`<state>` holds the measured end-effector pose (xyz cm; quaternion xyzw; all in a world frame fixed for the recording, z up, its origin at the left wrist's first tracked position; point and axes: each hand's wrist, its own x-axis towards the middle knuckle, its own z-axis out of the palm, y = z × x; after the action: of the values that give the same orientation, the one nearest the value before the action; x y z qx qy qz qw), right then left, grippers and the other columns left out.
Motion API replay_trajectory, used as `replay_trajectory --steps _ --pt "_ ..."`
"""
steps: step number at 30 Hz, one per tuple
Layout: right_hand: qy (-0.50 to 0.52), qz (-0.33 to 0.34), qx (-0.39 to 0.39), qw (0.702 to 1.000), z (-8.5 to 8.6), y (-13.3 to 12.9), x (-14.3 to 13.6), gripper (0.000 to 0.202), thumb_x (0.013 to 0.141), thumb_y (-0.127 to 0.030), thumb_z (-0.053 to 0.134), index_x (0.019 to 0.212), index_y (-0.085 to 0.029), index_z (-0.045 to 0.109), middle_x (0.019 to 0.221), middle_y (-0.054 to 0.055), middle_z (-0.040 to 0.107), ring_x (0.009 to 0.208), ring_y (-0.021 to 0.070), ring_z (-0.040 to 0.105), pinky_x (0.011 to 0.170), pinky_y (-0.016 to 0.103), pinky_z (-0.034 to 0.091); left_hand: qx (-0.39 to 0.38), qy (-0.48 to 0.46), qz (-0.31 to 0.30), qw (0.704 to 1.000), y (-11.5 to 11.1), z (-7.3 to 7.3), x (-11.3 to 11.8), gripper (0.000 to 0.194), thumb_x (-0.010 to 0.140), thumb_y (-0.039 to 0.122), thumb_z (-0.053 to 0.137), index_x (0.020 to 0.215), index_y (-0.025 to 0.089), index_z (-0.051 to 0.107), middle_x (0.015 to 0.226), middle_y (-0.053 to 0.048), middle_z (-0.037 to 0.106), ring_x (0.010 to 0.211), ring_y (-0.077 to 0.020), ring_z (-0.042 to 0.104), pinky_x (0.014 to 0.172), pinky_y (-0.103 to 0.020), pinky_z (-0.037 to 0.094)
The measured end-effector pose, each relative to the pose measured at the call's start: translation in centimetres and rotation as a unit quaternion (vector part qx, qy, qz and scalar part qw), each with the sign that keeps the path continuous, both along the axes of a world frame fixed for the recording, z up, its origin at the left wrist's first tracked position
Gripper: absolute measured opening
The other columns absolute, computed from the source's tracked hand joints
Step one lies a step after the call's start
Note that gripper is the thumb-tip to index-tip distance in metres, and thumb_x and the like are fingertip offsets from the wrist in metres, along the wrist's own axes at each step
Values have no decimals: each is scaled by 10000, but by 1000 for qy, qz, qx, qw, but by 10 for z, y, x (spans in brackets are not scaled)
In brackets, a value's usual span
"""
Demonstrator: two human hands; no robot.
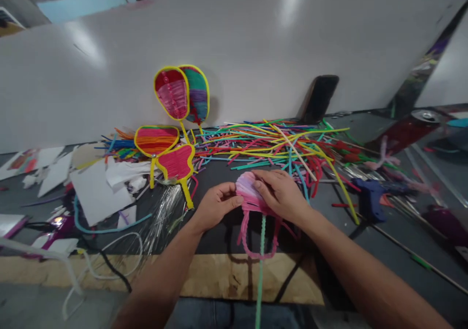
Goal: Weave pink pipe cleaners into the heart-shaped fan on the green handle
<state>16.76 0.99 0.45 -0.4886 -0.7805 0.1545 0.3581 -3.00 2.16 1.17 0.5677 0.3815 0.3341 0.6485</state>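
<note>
Near the table's front, both hands hold a pink and lilac pipe-cleaner piece (248,187). My left hand (218,204) pinches its left edge between thumb and fingers. My right hand (281,192) is closed on its right side, with the thumb over the front. A pink loop (256,256) hangs below the piece, and a pale green twisted stem (261,265) runs down past it. To the left lies a pink fan shape with a yellow border (177,163), beside an orange and pink one (156,140). Part of the held piece is hidden behind my right fingers.
Many coloured pipe cleaners (252,141) are heaped along the back. Two fan shapes (173,92) stand against the white board (237,41), as does a phone (319,99). A blue glue gun (371,200) and a can (413,129) are right; white cards (100,192) and cables lie left.
</note>
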Motion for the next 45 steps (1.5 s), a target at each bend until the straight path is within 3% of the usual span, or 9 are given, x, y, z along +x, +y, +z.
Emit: replay_trajectory --steps 4,8,12,18,21,26,32,40,45 --pt "50 17 -50 997 -1 1 1 295 909 -326 412 1096 -193 598 1069 77 666 955 194 617 825 302 456 16 40 -33 998 -1 3 -3 395 684 220 708 1071 189 642 836 -53 689 800 -180 629 762 -279 479" --pt "61 7 -56 997 -1 3 3 292 900 -333 423 1076 -203 615 1066 68 671 944 189 626 814 283 457 69 90 16 993 -3 5 -8 743 642 172 729 1319 241 432 738 -6 686 731 -158 634 734 -252 478" --pt "67 4 -61 996 -2 5 4 289 901 -331 421 1058 -204 628 1030 65 683 899 187 632 766 269 455 205 162 31 965 -3 2 -11 568 657 184 710 1202 264 568 838 -24 713 772 -161 650 789 -249 464" --pt "86 8 -76 993 -1 6 5 281 908 -334 414 986 -195 645 894 49 694 773 163 627 690 236 431 443 280 -50 850 3 -1 -11 369 752 199 605 1116 259 628 897 -48 710 854 -192 644 866 -304 455" --pt "87 14 -79 993 -1 6 4 285 909 -338 410 970 -194 649 880 48 690 753 159 620 675 234 423 497 275 -51 821 2 -2 -11 366 770 168 579 1125 246 620 900 -60 709 859 -186 642 901 -306 440" --pt "75 27 -79 994 -1 6 3 288 914 -339 401 969 -192 643 870 48 686 763 159 619 674 232 421 519 280 -50 806 -2 -3 -12 360 780 143 557 1111 267 623 930 -52 710 873 -184 643 911 -318 433" --pt "65 18 -70 995 -1 5 2 281 919 -327 402 979 -189 639 916 56 689 803 161 627 689 229 423 578 287 -41 763 -2 0 -8 323 776 127 555 1071 228 637 873 -50 720 803 -161 659 856 -275 466" --pt "53 15 -63 996 -1 4 1 276 920 -329 409 981 -195 642 920 53 698 816 159 643 699 226 444 599 270 -42 752 0 5 -6 201 797 140 566 981 179 634 842 -38 723 757 -128 656 801 -258 497" --pt "65 8 -60 996 -4 4 0 268 914 -328 424 1014 -198 636 966 48 695 859 166 644 738 237 455 564 272 -17 779 -1 0 -6 154 789 142 569 905 199 652 771 -16 716 720 -126 653 731 -238 495"
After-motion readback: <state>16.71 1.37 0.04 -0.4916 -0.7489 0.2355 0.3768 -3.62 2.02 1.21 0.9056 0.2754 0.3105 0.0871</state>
